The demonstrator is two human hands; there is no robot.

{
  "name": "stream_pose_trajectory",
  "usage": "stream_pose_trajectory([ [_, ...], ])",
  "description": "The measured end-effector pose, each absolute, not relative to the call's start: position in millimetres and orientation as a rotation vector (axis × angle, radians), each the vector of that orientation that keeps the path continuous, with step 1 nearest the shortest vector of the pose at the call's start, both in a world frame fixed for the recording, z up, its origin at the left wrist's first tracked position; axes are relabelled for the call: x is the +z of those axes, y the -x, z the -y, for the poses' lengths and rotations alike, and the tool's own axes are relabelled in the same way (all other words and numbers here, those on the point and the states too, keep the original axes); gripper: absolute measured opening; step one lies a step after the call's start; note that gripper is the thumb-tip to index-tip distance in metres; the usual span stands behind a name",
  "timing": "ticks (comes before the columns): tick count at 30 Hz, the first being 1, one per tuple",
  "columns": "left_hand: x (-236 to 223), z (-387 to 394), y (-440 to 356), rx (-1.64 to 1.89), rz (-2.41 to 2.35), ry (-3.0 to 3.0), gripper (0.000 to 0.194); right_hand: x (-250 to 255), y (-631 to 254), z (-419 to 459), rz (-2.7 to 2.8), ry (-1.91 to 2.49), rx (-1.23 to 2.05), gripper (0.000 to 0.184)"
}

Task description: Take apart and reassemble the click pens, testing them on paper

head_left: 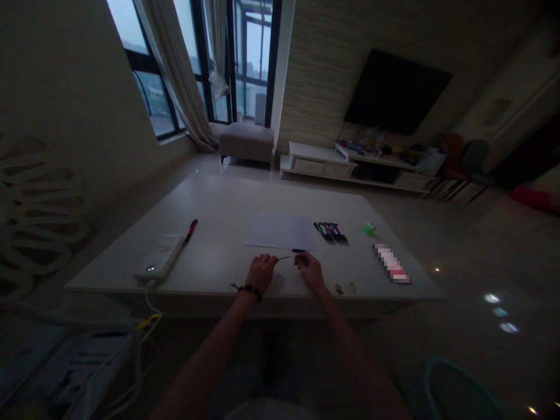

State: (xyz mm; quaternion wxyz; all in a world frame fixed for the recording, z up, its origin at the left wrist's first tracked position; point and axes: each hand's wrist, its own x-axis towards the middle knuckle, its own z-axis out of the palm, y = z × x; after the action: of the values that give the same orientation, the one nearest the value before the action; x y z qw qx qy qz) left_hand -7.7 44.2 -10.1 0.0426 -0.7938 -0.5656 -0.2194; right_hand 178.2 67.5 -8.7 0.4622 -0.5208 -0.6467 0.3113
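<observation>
My left hand [261, 272], with a dark bracelet on its wrist, is closed over the near part of the white table [219, 204]. From its fingertips a thin dark rod [283, 258], which looks like a pen refill, points toward my right hand. The fingers of my right hand [308, 270] are pinched together around something small and dark that I cannot make out. A short black piece [299, 251] shows just beyond these fingers, near the lower edge of a white paper sheet [280, 230]. Right of the paper, several pens [331, 233] lie side by side.
On the left are a white power strip [161, 258] with a cable and a red-black pen [191, 232]. A green object [369, 228] and a blurred-out phone-like item [391, 263] lie right. Small bits [339, 289] sit by the front edge.
</observation>
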Motion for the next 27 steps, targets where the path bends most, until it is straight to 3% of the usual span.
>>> stream_pose_trajectory([
  [17, -13, -45, 8, -0.636, 1.678, 2.432, 0.017, 15, -178, -64, 1.7, 1.181, 0.653, 0.018],
  [27, -10, -42, 8, -0.597, 1.581, 2.546, 0.018, 18, -171, -65, 1.889, 1.152, 0.776, 0.01],
])
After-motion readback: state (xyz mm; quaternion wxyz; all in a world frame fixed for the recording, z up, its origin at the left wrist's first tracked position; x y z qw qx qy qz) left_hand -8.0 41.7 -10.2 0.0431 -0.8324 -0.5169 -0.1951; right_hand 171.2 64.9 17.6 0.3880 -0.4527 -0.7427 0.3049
